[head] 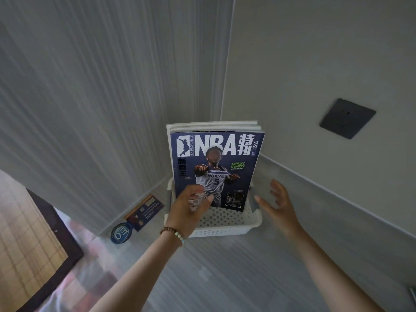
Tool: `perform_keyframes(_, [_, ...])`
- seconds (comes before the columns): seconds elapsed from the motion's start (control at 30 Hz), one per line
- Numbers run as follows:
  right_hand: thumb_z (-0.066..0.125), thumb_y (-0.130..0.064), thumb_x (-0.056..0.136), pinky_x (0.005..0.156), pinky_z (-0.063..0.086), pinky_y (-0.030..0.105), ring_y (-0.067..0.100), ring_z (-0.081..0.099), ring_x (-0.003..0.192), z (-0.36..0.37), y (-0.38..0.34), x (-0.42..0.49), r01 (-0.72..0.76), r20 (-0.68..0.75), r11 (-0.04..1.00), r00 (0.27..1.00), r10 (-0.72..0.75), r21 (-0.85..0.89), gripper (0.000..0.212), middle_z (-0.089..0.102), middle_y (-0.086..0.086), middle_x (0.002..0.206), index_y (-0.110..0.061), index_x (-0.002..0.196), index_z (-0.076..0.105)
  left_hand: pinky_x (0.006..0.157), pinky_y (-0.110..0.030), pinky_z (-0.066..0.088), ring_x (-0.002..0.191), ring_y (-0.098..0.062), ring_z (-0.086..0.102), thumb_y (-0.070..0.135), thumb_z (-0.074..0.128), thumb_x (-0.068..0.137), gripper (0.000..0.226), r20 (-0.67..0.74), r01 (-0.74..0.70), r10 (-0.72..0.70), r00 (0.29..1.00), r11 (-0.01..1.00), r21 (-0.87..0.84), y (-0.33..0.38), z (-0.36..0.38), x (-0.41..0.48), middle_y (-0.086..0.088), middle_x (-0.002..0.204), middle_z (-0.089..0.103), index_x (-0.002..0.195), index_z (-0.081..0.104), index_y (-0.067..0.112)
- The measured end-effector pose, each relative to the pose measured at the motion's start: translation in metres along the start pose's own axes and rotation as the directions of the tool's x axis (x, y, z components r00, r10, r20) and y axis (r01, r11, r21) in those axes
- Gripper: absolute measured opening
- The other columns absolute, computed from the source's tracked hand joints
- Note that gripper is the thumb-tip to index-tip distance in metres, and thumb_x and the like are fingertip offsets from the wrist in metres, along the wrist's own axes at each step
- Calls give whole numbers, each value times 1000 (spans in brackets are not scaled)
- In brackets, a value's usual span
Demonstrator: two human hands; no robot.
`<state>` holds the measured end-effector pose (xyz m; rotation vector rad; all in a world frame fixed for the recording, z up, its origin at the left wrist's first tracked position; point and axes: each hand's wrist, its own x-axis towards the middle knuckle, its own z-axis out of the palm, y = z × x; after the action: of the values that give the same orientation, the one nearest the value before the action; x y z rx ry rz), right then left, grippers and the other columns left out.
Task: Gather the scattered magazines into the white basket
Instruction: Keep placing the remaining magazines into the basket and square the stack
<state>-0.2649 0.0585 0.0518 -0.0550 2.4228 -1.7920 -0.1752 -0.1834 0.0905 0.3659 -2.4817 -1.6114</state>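
A white perforated basket sits on the grey floor in the room's corner. Several magazines stand upright in it, leaning back against the wall. The front one is a dark blue NBA magazine with a basketball player on its cover. Behind it show the white top edges of other magazines. My left hand hovers in front of the NBA cover's lower left with fingers loosely spread, holding nothing. My right hand is open to the right of the basket, fingers apart and clear of it.
A flat printed card and a round blue badge lie on the floor left of the basket, against the ribbed wall. A dark-edged checked cushion fills the lower left. A dark wall plate sits on the right wall.
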Motion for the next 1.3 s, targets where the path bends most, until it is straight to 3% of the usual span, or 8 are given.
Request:
perform_keyframes(0.23, [74,-22,77,99,30,25,13,43,125,-68,9,-63,-95,-184,995,978,97,22,73,39,-5,144,-26,138,35,99,-27,39,120,-11,47,46,61,79,50,347,-7,15,938,1000,-23,35,74,-1,14,128,51,124,45,34])
perform_keyframes(0.43, [71,-24,79,101,34,29,16,37,131,-173,35,-156,-231,-386,973,898,213,1,72,34,-2,148,-25,140,34,110,-36,33,131,-16,39,56,58,77,76,594,-111,36,804,990,90,81,174,-30,1,146,37,140,31,24])
perform_keyframes(0.8, [71,-42,76,102,40,41,22,42,130,-329,112,-299,-475,-628,859,614,478,190,73,35,2,148,-25,138,36,109,-38,32,134,-22,35,59,50,80,76,827,-252,-19,562,948,193,132,363,-141,-4,149,31,141,27,19])
perform_keyframes(0.93, [77,-43,68,96,37,30,20,48,114,-354,146,-336,-468,-605,784,504,616,408,81,45,4,131,-15,135,39,104,-43,38,127,-31,40,59,48,82,74,813,-287,-135,566,893,347,127,433,-167,-13,140,41,137,32,13])
perform_keyframes(1.03, [75,-46,68,104,37,38,25,47,115,-367,169,-348,-472,-512,690,464,723,548,90,47,11,125,-11,138,34,101,-46,39,121,-33,41,59,47,82,69,746,-270,-195,637,849,453,119,467,-179,-15,131,47,131,39,11])
perform_keyframes(1.1, [75,-37,72,109,36,46,24,48,120,-372,174,-347,-443,-491,684,480,727,579,75,49,9,134,-11,134,40,103,-48,37,126,-31,36,59,46,81,70,713,-282,-199,672,821,496,115,478,-184,-12,132,43,133,39,14])
perform_keyframes(1.2, [74,-25,75,101,42,39,12,59,93,-376,177,-342,-394,-484,695,513,709,601,27,63,3,117,-23,98,59,97,-44,44,119,-29,45,52,54,80,62,684,-201,-218,696,856,477,111,484,-184,-10,124,49,128,44,14])
perform_keyframes(1.3, [73,-21,76,90,41,31,3,54,77,-378,179,-338,-357,-491,703,525,695,615,33,63,-8,90,-17,107,60,72,-31,53,81,-22,61,37,58,84,41,740,-70,-224,635,936,344,112,481,-185,-7,97,62,112,56,7])
